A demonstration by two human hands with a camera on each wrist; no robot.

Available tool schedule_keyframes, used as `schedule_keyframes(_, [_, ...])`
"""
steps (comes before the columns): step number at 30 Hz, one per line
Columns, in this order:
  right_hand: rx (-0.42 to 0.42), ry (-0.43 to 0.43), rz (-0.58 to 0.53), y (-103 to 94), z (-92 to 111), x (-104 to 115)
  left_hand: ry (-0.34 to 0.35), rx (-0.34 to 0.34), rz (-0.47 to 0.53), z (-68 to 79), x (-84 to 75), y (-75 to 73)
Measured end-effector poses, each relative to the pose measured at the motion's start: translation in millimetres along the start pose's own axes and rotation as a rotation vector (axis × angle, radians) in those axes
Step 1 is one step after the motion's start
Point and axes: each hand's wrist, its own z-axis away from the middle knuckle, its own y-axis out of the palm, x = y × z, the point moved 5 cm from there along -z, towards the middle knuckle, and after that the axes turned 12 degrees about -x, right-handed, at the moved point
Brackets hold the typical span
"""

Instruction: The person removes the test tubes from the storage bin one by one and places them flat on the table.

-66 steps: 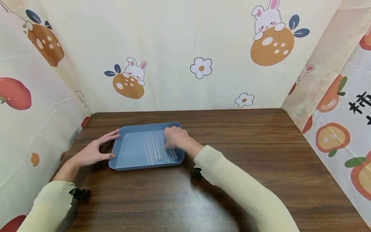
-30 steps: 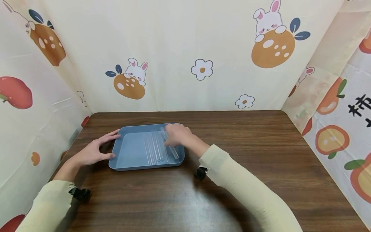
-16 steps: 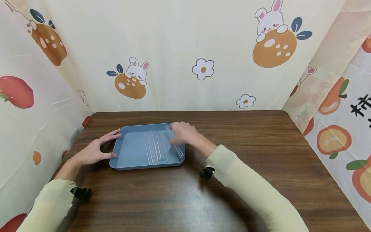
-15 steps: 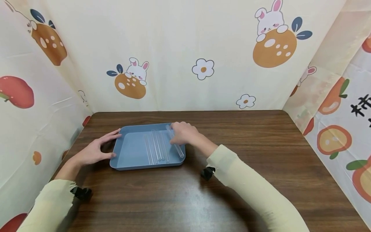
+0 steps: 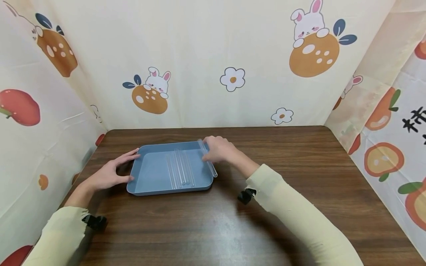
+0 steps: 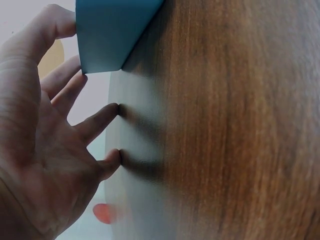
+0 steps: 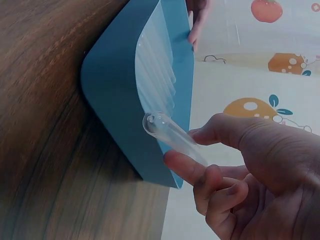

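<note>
My right hand (image 5: 220, 149) pinches a clear test tube (image 7: 172, 136) between thumb and index finger, the other fingers curled below. In the head view this tube slants along the tray's right rim, its rounded end toward me. Several more clear test tubes (image 5: 181, 169) lie side by side in the blue tray (image 5: 149, 171), right of its middle. At the tray's left side my left hand (image 5: 108, 173) is spread wide, thumb and fingertips against the rim. Its lower fingertips (image 6: 114, 111) rest on the tabletop in the left wrist view.
The brown wooden table (image 5: 283, 166) extends to the right of the tray and in front of it. Behind stands a cream curtain (image 5: 199, 44) with rabbit and fruit prints, and printed cloth (image 5: 392, 147) hangs at both sides.
The right hand has moved rightward with the pinched test tube, from beside the other tubes to the tray's right rim. The left hand and the tray have stayed put.
</note>
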Motion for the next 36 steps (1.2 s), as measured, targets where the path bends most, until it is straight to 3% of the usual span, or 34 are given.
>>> schedule_keyframes(16, [-0.001, 0.064, -0.043, -15.7, 11, -43, 0.014, -0.003, 0.006, 0.4, -0.2, -0.1])
schedule_keyframes(24, [-0.006, 0.087, -0.084, -15.7, 11, -51, 0.025, -0.005, 0.015, 0.7, 1.0, 0.8])
schedule_keyframes(36, [0.009, 0.130, -0.043, -7.2, 12, -61, 0.019, -0.005, 0.014, 0.3, 1.3, 0.6])
